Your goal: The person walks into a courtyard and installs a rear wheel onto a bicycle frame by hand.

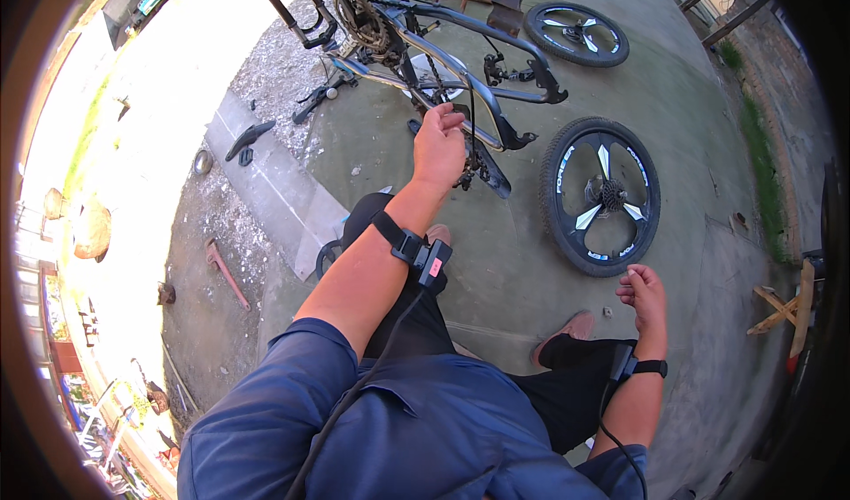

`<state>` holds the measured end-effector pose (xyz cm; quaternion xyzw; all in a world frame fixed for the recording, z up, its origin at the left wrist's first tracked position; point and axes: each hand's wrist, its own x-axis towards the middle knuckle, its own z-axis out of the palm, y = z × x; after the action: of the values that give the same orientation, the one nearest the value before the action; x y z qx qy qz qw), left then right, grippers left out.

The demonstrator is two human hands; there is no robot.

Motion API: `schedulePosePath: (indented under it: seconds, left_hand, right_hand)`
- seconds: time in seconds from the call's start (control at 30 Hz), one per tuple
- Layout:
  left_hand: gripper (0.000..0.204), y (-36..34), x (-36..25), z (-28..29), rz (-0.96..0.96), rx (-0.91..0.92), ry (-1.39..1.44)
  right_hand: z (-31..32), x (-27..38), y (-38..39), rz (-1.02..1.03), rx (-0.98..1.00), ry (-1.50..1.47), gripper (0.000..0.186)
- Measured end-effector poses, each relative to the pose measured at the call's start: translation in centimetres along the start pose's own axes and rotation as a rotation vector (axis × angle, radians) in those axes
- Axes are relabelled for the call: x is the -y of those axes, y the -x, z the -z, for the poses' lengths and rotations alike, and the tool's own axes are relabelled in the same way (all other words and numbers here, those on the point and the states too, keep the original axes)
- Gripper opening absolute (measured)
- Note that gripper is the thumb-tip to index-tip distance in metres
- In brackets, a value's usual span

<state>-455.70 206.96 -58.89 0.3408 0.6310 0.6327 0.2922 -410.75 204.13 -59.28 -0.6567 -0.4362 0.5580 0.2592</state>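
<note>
Navy short-sleeved shirt point(443, 420) at six o'clock, black trousers point(571, 385) toward five, dusty-pink shoe point(577, 325) at four. One black wrist strap point(388, 226) near the centre bears a dark box point(428, 275) with a pinkish-red label point(436, 267); another black strap point(653, 368) sits at four o'clock; black cables point(361, 372) trail toward seven and five

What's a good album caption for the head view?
Left hand at a bike frame, right hand apart from it, two wheels lying on the ground.
</note>
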Motion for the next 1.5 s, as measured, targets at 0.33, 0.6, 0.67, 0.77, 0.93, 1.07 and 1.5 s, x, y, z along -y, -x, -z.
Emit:
schedulePosePath:
  seconds: [0.33,0.6,0.67,0.77,0.93,1.07,1.5]
  left_hand:
    - [0.046,0.7,-1.8,0.2,0.037,0.040,0.047]
    - [0.030,2.8,-4.1,0.6,0.178,0.090,0.022]
    - [0.026,3.0,-4.1,0.6,0.185,0.112,0.040]
    - [0.023,3.7,-4.3,0.0,0.277,0.381,0.070]
    - [0.024,5.3,-5.0,-2.0,0.208,0.960,-0.398]
    - [0.033,5.3,-2.9,-2.6,-0.156,1.274,-0.839]
    - [0.035,2.4,-1.1,-6.2,0.164,1.321,-0.786]
  right_hand:
    - [0.0,0.6,0.3,-0.002,0.000,0.002,0.021]
    - [-0.7,0.9,-2.4,0.096,0.030,0.087,0.029]
    - [-1.5,1.2,-4.5,0.141,0.022,0.122,0.035]
    - [-3.3,-1.3,-9.1,0.227,-0.028,0.372,0.047]
    - [-8.9,-4.8,-12.8,0.225,0.033,0.533,0.065]
    - [-12.1,-6.4,-15.2,0.229,0.072,0.606,0.077]
    - [-16.9,-8.8,-26.2,0.158,-0.034,0.709,0.095]
